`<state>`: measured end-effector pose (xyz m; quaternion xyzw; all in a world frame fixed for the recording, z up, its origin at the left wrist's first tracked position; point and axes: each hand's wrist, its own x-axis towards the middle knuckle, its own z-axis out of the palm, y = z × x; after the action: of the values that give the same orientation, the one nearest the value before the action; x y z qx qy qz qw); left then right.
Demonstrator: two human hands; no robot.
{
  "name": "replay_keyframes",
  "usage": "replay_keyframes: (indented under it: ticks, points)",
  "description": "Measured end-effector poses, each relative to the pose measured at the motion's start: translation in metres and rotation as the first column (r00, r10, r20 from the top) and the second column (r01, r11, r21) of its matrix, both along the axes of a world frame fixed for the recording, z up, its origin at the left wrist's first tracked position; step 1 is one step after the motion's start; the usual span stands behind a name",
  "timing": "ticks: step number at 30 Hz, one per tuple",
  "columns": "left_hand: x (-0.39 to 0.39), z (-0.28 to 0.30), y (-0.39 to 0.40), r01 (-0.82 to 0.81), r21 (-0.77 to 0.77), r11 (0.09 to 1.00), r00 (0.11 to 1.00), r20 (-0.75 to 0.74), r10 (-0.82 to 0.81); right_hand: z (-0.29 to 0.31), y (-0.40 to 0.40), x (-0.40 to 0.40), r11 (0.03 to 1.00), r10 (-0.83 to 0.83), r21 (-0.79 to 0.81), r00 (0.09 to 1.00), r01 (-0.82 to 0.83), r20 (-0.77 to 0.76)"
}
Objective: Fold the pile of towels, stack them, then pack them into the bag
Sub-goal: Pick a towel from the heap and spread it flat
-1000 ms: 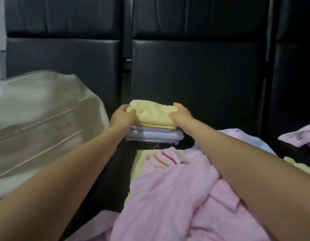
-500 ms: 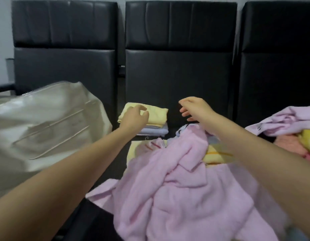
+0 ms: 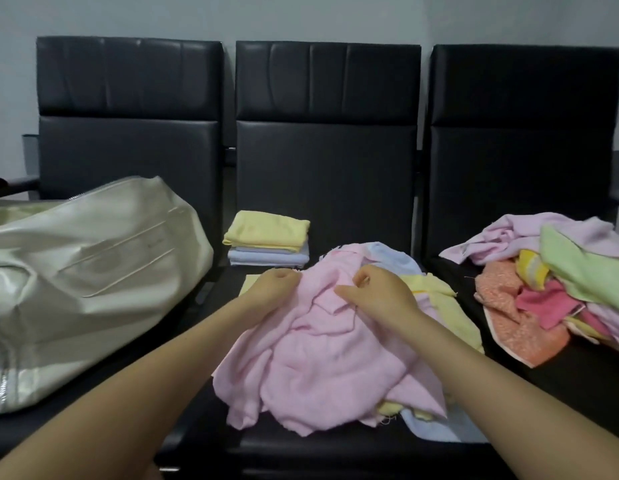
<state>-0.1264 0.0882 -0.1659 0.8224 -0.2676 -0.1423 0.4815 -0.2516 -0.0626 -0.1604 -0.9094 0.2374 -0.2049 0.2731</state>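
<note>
Both hands are on the crumpled pink towel point(image 3: 322, 351), which lies on top of a loose heap in the middle seat of the black bench point(image 3: 336, 455). The left hand point(image 3: 273, 285) grips the towel's far edge at about 10 o'clock from the towel's middle; its fingers are curled into the cloth. The right hand point(image 3: 377, 292) is just beside it, at about 1 o'clock, and its fingers pinch a fold of the same towel. Under the pink towel there are a yellow towel point(image 3: 439, 306) and a light blue towel point(image 3: 391, 256). The stack of folded towels point(image 3: 266, 242), yellow on top of pale blue ones, sits at the back of the middle seat, at 11 o'clock from the hands. The cream bag point(image 3: 86, 282) lies on the left seat, at 9 o'clock. The pile of unfolded towels point(image 3: 550, 282), pink, green, orange and yellow, is on the right seat, at 3 o'clock, well apart from the hands.
</note>
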Motion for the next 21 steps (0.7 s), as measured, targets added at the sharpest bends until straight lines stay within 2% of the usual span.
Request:
replay_keyframes:
  ticks: [2, 3, 5, 7, 9, 11, 13, 16, 19, 21]
  points:
    - [-0.004, 0.006, 0.003, -0.094, -0.148, 0.984, 0.990, -0.115, 0.077, -0.005, 0.001, 0.002, 0.998, 0.004, -0.058, 1.000, -0.005, -0.022]
    - [-0.004, 0.011, 0.004, -0.157, -0.238, 0.959, 0.978, -0.170, 0.118, -0.006, 0.002, 0.004, 0.999, 0.020, -0.028, 1.000, -0.020, 0.005]
    - [-0.005, 0.024, 0.007, -0.247, -0.427, 0.870, 0.947, -0.299, 0.122, 0.001, 0.004, 0.007, 0.976, 0.061, 0.200, 0.987, -0.091, 0.151]
    - [-0.003, 0.037, 0.015, -0.260, -0.540, 0.800, 0.936, -0.344, 0.072, 0.017, 0.007, 0.008, 0.833, 0.001, 0.521, 0.942, -0.186, 0.335]
    - [-0.003, 0.043, 0.024, -0.230, -0.575, 0.785, 0.938, -0.346, 0.021, 0.033, 0.009, 0.008, 0.626, -0.081, 0.721, 0.895, -0.298, 0.440]
    - [-0.003, 0.038, 0.032, -0.195, -0.528, 0.827, 0.943, -0.333, 0.010, 0.045, 0.008, 0.009, 0.427, -0.159, 0.803, 0.839, -0.416, 0.520]
    - [-0.002, 0.028, 0.035, -0.168, -0.447, 0.879, 0.947, -0.320, 0.018, 0.052, 0.010, 0.009, 0.331, -0.149, 0.827, 0.841, -0.454, 0.521]
    - [0.001, 0.014, 0.035, -0.128, -0.374, 0.919, 0.928, -0.372, -0.022, 0.049, 0.021, 0.011, 0.367, -0.021, 0.786, 0.840, -0.498, 0.542]
    - [0.003, 0.001, 0.030, -0.073, -0.290, 0.954, 0.897, -0.438, -0.064, 0.044, 0.037, 0.009, 0.456, 0.063, 0.734, 0.841, -0.504, 0.538]
    - [0.001, -0.003, 0.025, -0.046, -0.253, 0.966, 0.903, -0.424, -0.068, 0.045, 0.045, 0.005, 0.501, 0.117, 0.704, 0.845, -0.503, 0.521]
